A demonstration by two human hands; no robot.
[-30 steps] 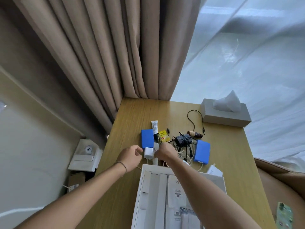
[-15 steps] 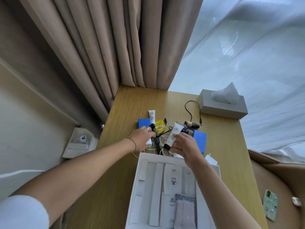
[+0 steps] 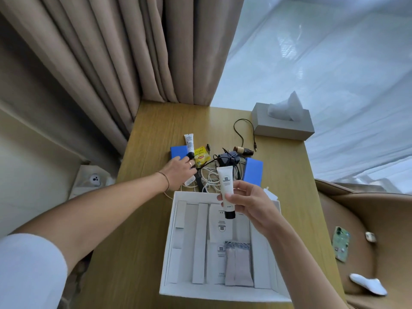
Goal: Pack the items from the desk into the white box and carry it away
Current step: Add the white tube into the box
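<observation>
The right hand (image 3: 249,202) gripped a white tube (image 3: 227,192) between thumb and fingers, cap end down, held in the air just above the far edge of the white box (image 3: 171,241). The box sat open on the desk (image 3: 142,219), already holding flat white packets and two pale sachets. The left hand (image 3: 178,172) reached beyond the box into the clutter, fingers spread and resting on a tangle of white cable (image 3: 208,178); whether it had closed on anything could not be told. Further beyond the box lay a smaller tube (image 3: 189,142), a yellow sachet (image 3: 201,156), two blue blocks (image 3: 253,172), a black cable (image 3: 244,130) and a small brown bottle (image 3: 243,150). A tissue box (image 3: 283,124) stood in the far right corner.

Judgement: the tube looked light and soft-walled, likely to dent if squeezed; best held mid-body, as it was. Cables would be limp and prone to snagging neighbours, so better gathered as a bundle. The box looked like thin card; lift it with both hands under the base.
</observation>
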